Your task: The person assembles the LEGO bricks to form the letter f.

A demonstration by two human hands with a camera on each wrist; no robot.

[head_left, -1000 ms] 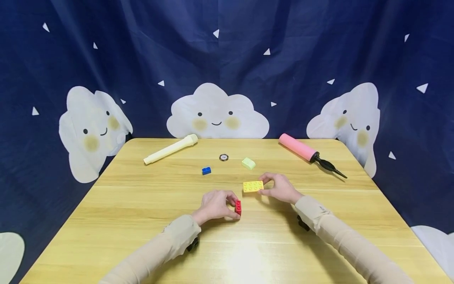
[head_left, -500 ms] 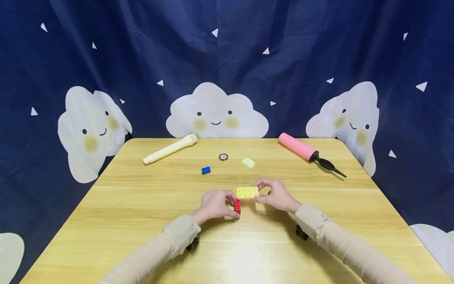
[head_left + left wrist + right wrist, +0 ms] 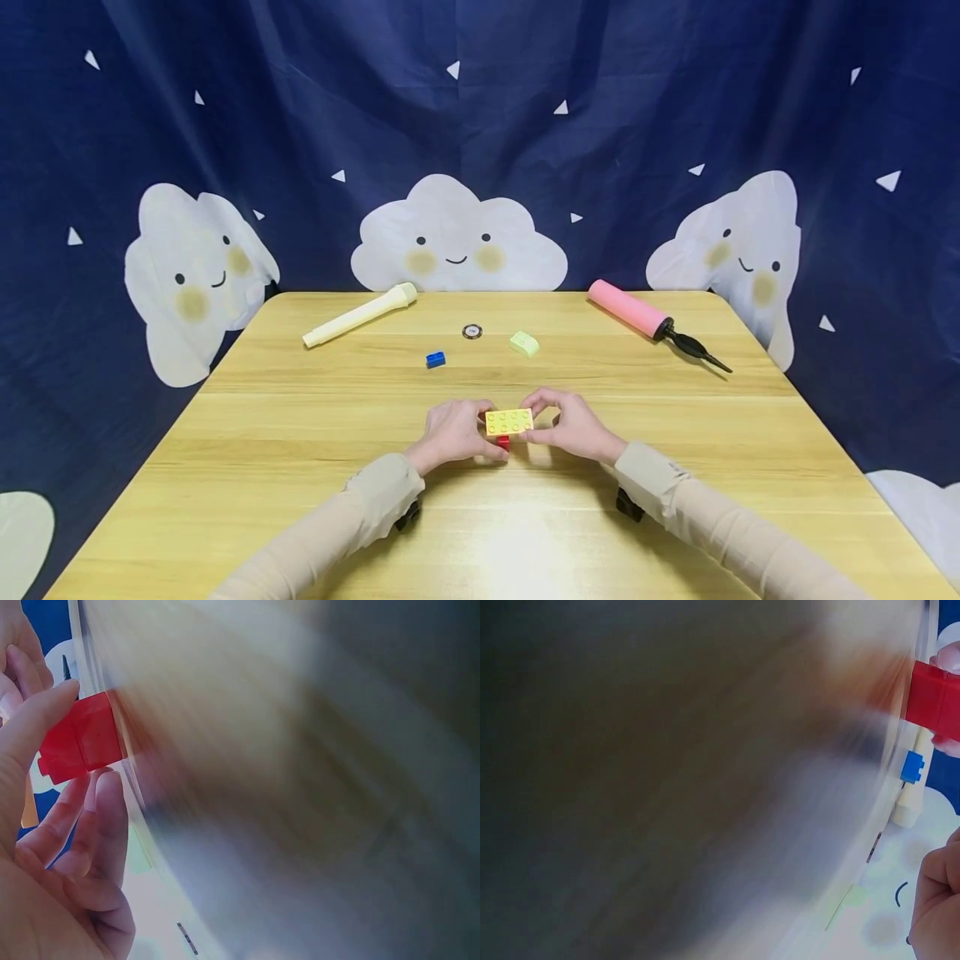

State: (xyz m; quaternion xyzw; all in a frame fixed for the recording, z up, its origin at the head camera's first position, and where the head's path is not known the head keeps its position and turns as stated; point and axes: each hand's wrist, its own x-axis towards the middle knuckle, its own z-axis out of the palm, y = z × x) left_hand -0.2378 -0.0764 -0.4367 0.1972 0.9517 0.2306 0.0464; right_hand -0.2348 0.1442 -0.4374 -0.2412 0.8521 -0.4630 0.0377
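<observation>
On the wooden table a red toy brick stands on end-to-end line with the viewer, and my left hand pinches it between thumb and fingers. In the left wrist view the red brick shows its side, resting on the tabletop. My right hand holds a larger yellow toy brick, studs up, by its right end. The yellow brick is over the red one and hides most of it in the head view. The right wrist view shows the red brick but not the yellow one.
Farther back lie a small blue brick, a round chip and a pale green brick. A cream stick-shaped thing lies at the back left, a pink hand pump with black nozzle at the back right.
My right hand has brought the yellow brick left and nearer, from beyond the red brick to over it. The left hand has kept its place with the red brick.
</observation>
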